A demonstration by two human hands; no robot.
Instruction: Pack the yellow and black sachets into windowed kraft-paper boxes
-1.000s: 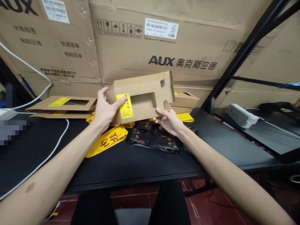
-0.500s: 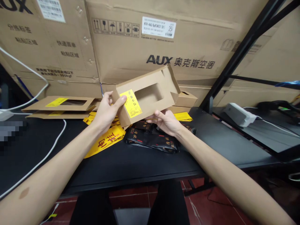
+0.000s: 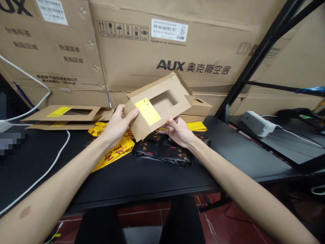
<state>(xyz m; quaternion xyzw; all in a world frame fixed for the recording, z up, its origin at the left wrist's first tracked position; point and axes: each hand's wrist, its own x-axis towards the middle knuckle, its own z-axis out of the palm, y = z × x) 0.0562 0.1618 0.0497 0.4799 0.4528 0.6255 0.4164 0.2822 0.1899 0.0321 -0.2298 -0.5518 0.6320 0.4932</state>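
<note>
Both my hands hold a folded kraft cardboard box (image 3: 166, 110) with a rectangular window above the table. A yellow label with dark Chinese characters (image 3: 148, 112) sits on its face beside the window. My left hand (image 3: 118, 126) grips the box's left end, thumb on the front. My right hand (image 3: 177, 131) supports the lower right edge from below. Under my hands lie black printed packets (image 3: 162, 153) and yellow printed packets (image 3: 111, 156). Farther left lie flat kraft box blanks with windows (image 3: 68, 114).
A made-up kraft box (image 3: 200, 107) stands behind my right hand, near large AUX cartons (image 3: 193, 40). The black table (image 3: 142, 183) carries a white cable (image 3: 50, 173) at left. A black metal frame (image 3: 251, 61) and white power adapter (image 3: 256, 123) are at right.
The box has turned and tilted, with its label face rotated more upward. Its sides look more folded in. My hands are slightly closer together, and the view has shifted slightly.
</note>
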